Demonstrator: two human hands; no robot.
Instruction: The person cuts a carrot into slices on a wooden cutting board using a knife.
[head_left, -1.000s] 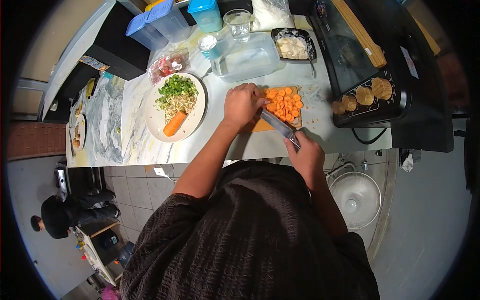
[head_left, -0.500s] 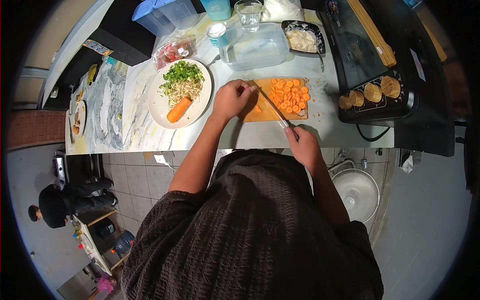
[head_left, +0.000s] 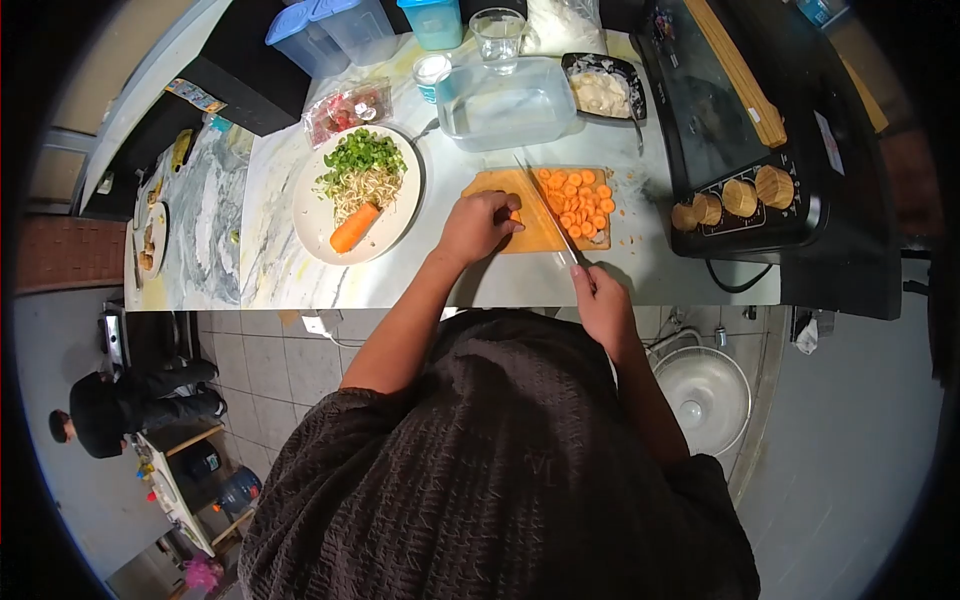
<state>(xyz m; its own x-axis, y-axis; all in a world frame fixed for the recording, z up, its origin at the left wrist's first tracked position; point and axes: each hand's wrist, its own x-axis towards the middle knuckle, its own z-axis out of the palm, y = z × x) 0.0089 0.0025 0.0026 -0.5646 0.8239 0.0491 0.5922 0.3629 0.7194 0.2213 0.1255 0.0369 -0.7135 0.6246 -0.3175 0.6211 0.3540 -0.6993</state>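
My right hand is closed round the handle of a kitchen knife, whose blade slants across the wooden cutting board with its tip toward the far edge. Over the board's left part, my left hand has curled fingers pinching a small carrot piece, mostly hidden by them. Right of the blade lies a pile of round carrot slices. To the left, a cream plate holds chopped greens, bean sprouts and a peeled carrot chunk.
Behind the board stand a clear plastic container, a black dish of pale paste and a white cup. A black oven with wooden knobs borders the right. A person in dark clothes is at the far left.
My left hand has come down from near the knife's tip to the small carrot piece on the board. The knife has shifted slightly and its tip now shows uncovered.
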